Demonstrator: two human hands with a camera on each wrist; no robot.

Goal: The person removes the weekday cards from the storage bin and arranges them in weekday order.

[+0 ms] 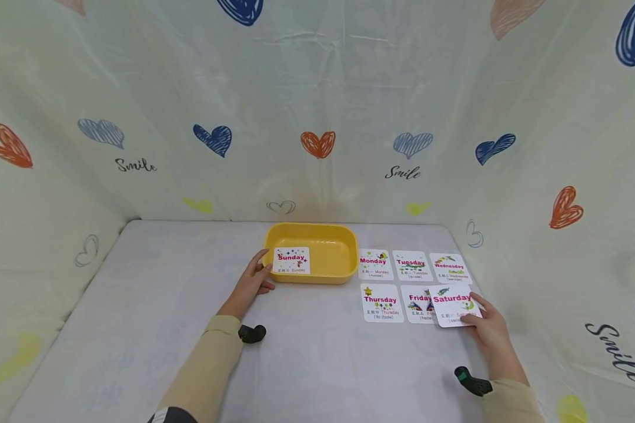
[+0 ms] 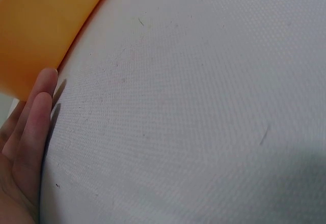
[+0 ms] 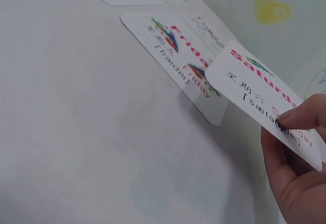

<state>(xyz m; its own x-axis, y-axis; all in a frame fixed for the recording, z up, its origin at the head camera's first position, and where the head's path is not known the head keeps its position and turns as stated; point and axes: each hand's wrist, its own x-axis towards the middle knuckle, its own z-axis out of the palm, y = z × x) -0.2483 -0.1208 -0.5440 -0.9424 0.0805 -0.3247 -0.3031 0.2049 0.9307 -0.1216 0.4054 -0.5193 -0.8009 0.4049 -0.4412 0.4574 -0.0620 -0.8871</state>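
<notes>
My right hand (image 1: 491,329) pinches the Saturday card (image 1: 451,302) by its right edge, thumb on the printed face and fingers beneath. The card is tilted and raised above the table, hiding the right part of the Friday card (image 1: 419,304) in the head view. My left hand (image 1: 250,285) touches the left end of the yellow tray (image 1: 317,276), its fingers (image 2: 33,132) fairly straight against the outer wall. Inside the tray, at the left, lies the Sunday card (image 1: 291,261), face up.
Right of the tray, the Monday (image 1: 376,265), Tuesday (image 1: 413,267) and Wednesday (image 1: 450,269) cards form a back row. The Thursday card (image 1: 382,304) lies in front of Monday. A heart-printed curtain (image 1: 317,88) encloses the white table (image 1: 323,352) at the back and sides.
</notes>
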